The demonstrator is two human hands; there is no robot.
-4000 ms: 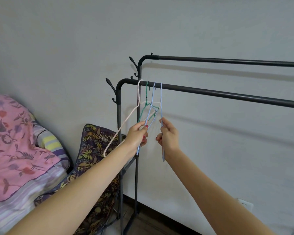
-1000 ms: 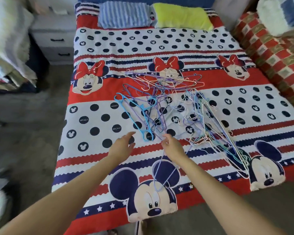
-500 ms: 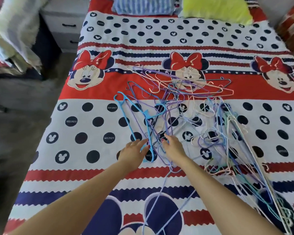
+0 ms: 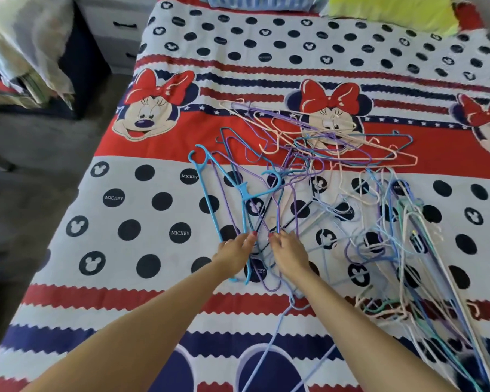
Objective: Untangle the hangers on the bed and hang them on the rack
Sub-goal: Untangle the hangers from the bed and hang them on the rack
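Blue plastic hanger [image 4: 210, 190] at left of tangled hangers [image 4: 337, 193] on cartoon-print bed [image 4: 142, 210]. Left hand [image 4: 235, 251], fingers extended, touching its lower end. Right hand [image 4: 287, 253] beside it, fingers curled on thin purple hanger wires [image 4: 277, 205].
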